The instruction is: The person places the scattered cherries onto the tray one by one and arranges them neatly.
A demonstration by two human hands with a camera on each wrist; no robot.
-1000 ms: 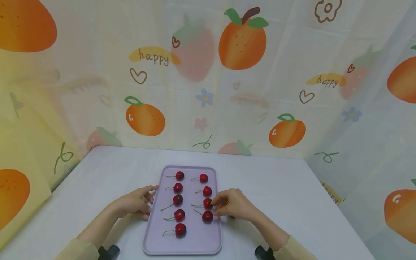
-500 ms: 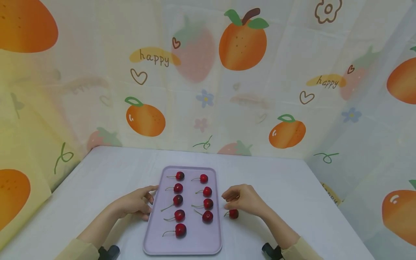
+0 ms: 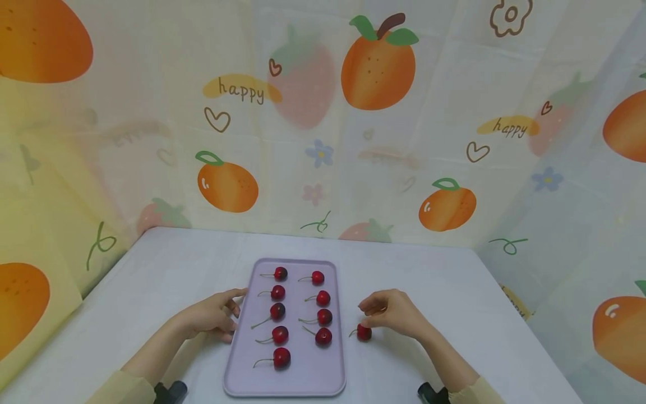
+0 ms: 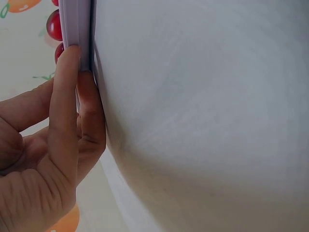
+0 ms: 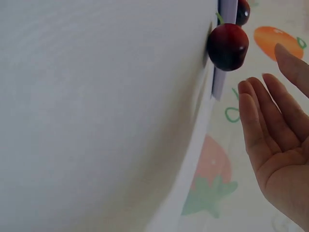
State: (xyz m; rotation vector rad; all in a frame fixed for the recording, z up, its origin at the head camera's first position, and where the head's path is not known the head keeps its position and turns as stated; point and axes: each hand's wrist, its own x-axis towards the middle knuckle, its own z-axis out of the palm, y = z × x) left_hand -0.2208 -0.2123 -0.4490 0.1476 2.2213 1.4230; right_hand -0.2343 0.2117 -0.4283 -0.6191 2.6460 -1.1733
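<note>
A lilac tray [image 3: 303,375] lies lengthwise on the white table, bearing two columns of dark red cherries with green stems, such as the near-left cherry [image 3: 281,358]. At the tray's left edge, my left hand [image 3: 212,315] touches the rim with loosely bent fingers. In the left wrist view, a fingertip of the left hand [image 4: 63,121] rests against the tray wall. Right of the tray, a single cherry [image 3: 364,333] lies on the table. My right hand [image 3: 398,314] hovers beside it, fingers relaxed; the right wrist view shows a gap between them and this cherry [image 5: 228,47].
Behind and beside the table [image 3: 434,292] hangs a pale curtain [image 3: 323,185] printed with oranges, strawberries and "happy". A dark wrist-worn device [image 3: 171,393] sits at the left cuff, another device [image 3: 433,394] at the right.
My right hand has moved off the tray's right column and rightward, revealing the loose cherry on the table. My left hand has stayed at the tray edge.
</note>
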